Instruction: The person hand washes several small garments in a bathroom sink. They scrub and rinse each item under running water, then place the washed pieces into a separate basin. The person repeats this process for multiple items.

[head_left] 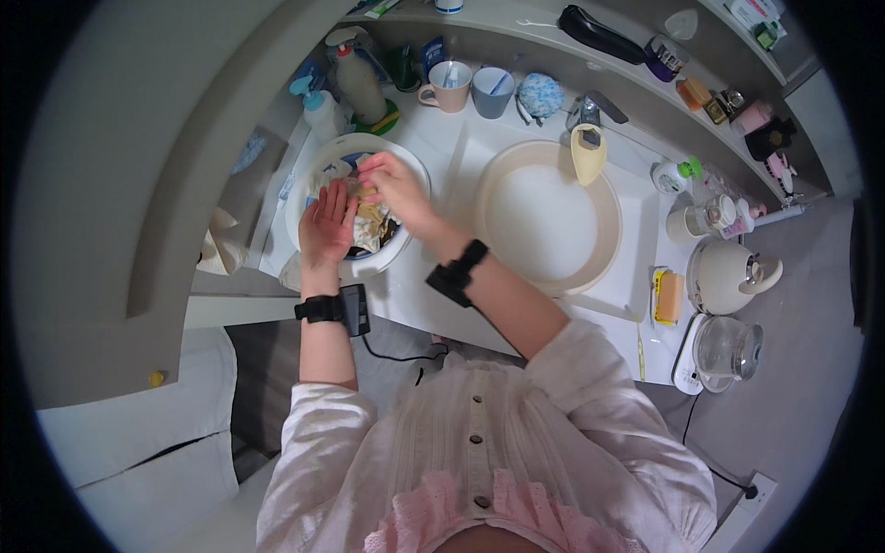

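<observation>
A white round basin (417, 170) on the left of the counter holds a bunched heap of cloth (371, 226) in white, tan and dark tones. Over its near left part lies my left hand (328, 229), palm turned up and fingers stretched out, with nothing in it. Just right of those fingertips, my right hand (398, 189) reaches in above the cloth. Its fingers are bent and close together; what they pinch, if anything, is hidden. Dark straps with small boxes circle both wrists.
A beige basin (612, 221) with whitish liquid stands in the sink (643, 276), below the faucet (587, 115). Pump bottles (321, 112), two mugs (449, 88) and a blue pouch (541, 95) line the back. A yellow-wrapped soap bar (670, 297) and a kettle (724, 276) stand right.
</observation>
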Motion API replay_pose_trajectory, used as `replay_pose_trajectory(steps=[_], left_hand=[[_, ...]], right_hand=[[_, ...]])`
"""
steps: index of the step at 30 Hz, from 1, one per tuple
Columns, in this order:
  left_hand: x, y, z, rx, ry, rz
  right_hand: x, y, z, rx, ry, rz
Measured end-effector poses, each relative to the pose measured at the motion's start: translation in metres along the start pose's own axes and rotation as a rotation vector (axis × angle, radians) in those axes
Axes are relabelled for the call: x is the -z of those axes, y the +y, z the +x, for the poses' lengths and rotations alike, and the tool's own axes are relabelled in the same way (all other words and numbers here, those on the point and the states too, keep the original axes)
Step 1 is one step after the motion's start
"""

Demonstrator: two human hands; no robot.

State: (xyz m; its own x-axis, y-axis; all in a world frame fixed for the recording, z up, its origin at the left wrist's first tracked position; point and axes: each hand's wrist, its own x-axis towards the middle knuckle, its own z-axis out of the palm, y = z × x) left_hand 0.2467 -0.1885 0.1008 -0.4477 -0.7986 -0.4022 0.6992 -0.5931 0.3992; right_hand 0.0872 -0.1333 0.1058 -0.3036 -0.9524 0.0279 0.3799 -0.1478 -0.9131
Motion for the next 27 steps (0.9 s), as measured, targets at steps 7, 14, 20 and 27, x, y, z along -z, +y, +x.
replay_pose_trajectory(steps=[7,14,20,27], left_hand=[[0.0,0.029,-0.001,-0.595,-0.05,1.495],[0.002,0.002,0.002,-0.619,-0.254,2.064],[0.0,0.011,0.01,-0.902,-0.422,2.127],[0.022,0.019,0.036,-1.27,-0.467,2.209]], right_hand=[[-0.029,0.034,-0.002,-0.084,0.041,-1.211],[-0.018,0.034,-0.018,0.116,0.013,-1.479],[-0.022,0.05,-0.023,0.615,0.314,-1.38],[-0.027,0.059,-0.025,0.732,0.475,-1.474]])
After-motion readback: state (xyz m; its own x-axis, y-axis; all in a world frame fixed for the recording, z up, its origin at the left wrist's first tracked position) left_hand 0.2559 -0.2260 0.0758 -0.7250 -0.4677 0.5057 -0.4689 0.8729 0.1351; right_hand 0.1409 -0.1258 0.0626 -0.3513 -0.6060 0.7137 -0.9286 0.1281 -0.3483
